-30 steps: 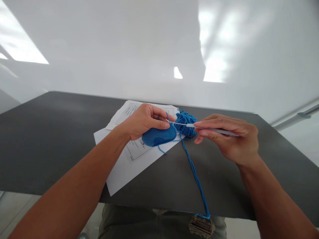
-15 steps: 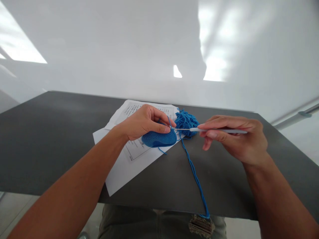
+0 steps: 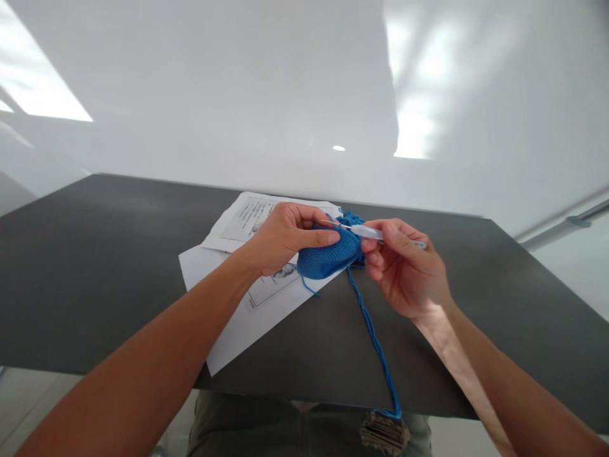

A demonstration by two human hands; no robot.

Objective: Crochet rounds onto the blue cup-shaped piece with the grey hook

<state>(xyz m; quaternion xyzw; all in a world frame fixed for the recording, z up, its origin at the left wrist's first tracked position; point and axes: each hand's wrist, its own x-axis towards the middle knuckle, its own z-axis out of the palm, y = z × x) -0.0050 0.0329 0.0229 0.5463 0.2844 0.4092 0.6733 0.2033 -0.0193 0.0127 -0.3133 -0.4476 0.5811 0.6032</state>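
A rounded blue crochet piece (image 3: 326, 259) is pinched along its upper edge by my left hand (image 3: 295, 231), the thumb lying on its near side. My right hand (image 3: 404, 260) grips a crochet hook (image 3: 366, 232) with a pale grey handle, much like a pen. The hook's thin metal shaft points left, its tip at the piece's top edge close to my left fingers. Whether the tip passes through a stitch is too small to tell. A heap of blue yarn (image 3: 349, 217) lies behind the piece, partly hidden by it and my right hand.
Printed paper sheets (image 3: 228, 343) lie under my left hand on the dark grey table (image 3: 118, 273). A doubled blue yarn strand (image 3: 373, 336) runs across the table to its front edge, above my lap. A white wall (image 3: 238, 95) rises behind the table.
My right hand has moved left with the hook, closer to my left hand. The crochet piece has shifted right and now covers more of the yarn heap.
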